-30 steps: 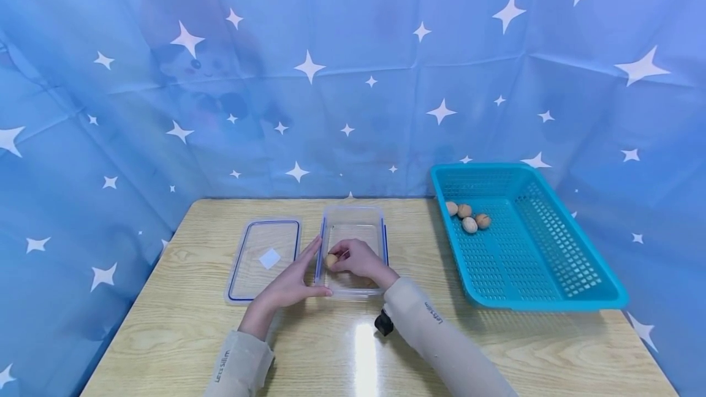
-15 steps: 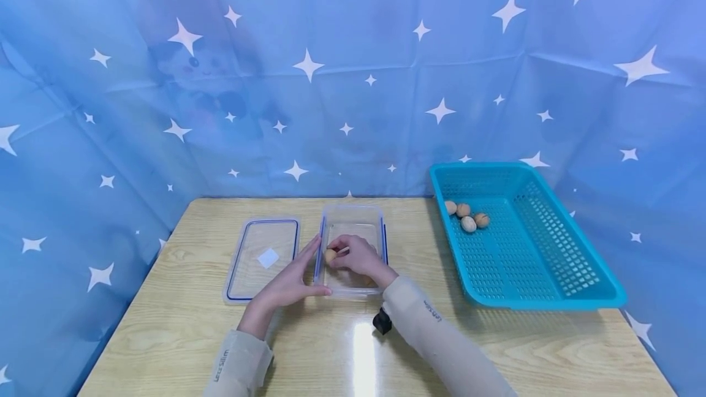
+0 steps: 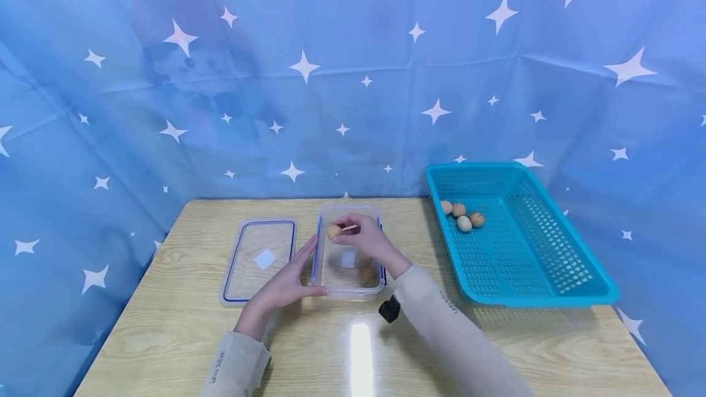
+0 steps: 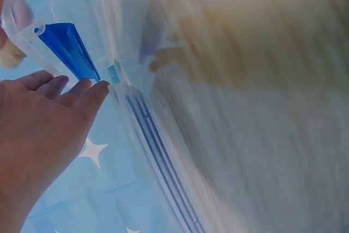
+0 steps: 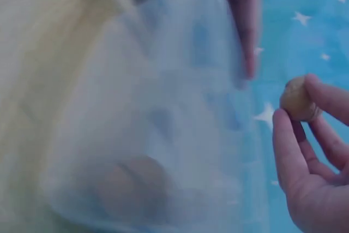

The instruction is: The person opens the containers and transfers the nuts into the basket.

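In the head view my right hand point(image 3: 361, 236) pinches a walnut point(image 3: 333, 231) over the far part of a clear plastic box point(image 3: 331, 277). The right wrist view shows that walnut point(image 5: 298, 101) between thumb and fingertips, apart from the box wall. My left hand point(image 3: 287, 283) lies along the box's left side, thumb spread toward the near corner. In the left wrist view its fingers point(image 4: 82, 96) are extended next to a blue clip point(image 4: 68, 47). Another brown walnut point(image 3: 368, 276) sits in the box's near right corner, seen blurred through the plastic.
The clear lid point(image 3: 234, 290) with a blue seal and a white label lies left of the box. A teal basket point(image 3: 529, 262) on the right holds several walnuts point(image 3: 464, 223) at its left side. A starry blue curtain point(image 3: 303, 109) hangs behind the table point(image 3: 165, 323).
My right hand has risen out of the box and moved toward its far end, still pinching the walnut. The walnut in the near right corner now shows clearly. The left hand stays in place.
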`<action>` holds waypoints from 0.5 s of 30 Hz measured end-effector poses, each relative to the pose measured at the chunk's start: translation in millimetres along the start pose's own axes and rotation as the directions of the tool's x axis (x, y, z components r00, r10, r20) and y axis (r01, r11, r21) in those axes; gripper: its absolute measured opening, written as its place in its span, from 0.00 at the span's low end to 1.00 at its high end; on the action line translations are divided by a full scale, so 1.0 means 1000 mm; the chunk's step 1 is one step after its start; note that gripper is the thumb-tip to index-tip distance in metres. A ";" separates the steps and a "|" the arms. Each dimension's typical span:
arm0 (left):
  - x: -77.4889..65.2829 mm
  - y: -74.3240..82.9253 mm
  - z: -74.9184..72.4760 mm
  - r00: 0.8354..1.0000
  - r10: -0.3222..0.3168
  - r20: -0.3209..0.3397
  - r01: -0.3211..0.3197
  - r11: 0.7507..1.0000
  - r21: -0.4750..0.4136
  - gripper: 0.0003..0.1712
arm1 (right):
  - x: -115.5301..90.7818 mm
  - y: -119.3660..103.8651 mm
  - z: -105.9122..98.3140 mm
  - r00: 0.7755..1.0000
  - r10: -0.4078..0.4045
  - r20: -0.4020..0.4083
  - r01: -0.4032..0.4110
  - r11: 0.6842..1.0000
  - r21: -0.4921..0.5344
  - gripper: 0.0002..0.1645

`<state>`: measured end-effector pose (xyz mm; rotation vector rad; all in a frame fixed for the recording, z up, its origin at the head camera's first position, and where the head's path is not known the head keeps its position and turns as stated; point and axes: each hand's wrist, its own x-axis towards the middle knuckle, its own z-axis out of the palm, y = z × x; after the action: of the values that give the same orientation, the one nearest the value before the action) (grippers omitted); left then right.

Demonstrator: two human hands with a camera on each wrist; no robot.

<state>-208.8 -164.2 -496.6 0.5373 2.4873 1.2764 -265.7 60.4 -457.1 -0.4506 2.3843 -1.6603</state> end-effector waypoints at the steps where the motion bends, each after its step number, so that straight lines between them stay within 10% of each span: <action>1: 0.000 0.000 0.000 1.000 -0.002 0.000 0.002 1.000 0.000 0.65 | -0.001 -0.005 -0.005 1.000 -0.005 -0.001 0.005 1.000 0.000 0.23; 15: 0.000 0.000 0.000 1.000 -0.002 -0.001 0.002 1.000 -0.008 0.65 | -0.012 -0.041 -0.085 0.997 0.002 -0.083 -0.002 1.000 0.000 0.25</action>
<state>-208.7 -164.4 -496.6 0.5321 2.4816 1.2857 -277.6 125.5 -388.9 -0.3861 2.4417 -1.7101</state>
